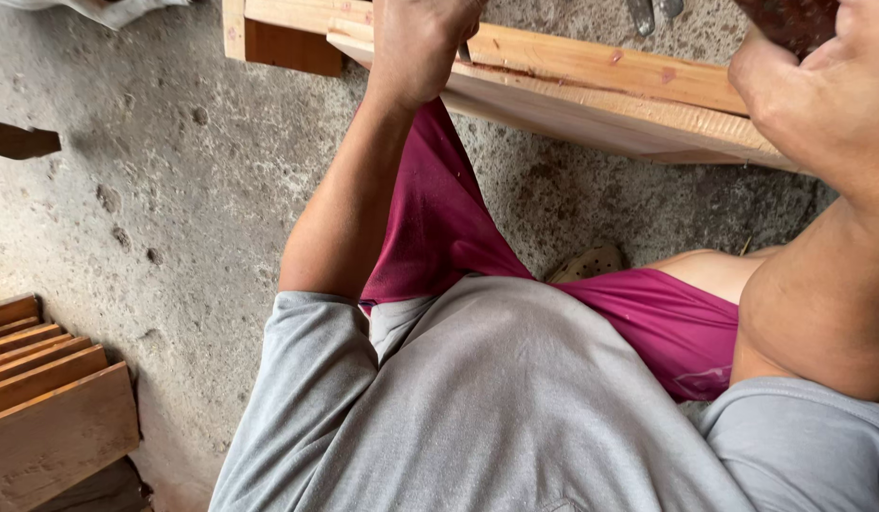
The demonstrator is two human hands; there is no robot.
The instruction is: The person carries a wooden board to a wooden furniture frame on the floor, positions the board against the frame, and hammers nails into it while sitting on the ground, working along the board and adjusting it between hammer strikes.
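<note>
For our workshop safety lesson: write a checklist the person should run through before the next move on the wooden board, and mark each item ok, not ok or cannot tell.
1. Left hand steadies the wooden board: ok, it rests on the board's near edge.
2. Thin tool under the left hand's fingers is seated properly: cannot tell, mostly hidden.
3. Right hand has a firm hold on the dark reddish object: cannot tell, cut off by the frame.
4. Board lies flat and supported: ok, it rests on another wooden piece above the concrete floor.
5. Legs away from the work: not ok, the thigh in magenta shorts reaches under the board.
</note>
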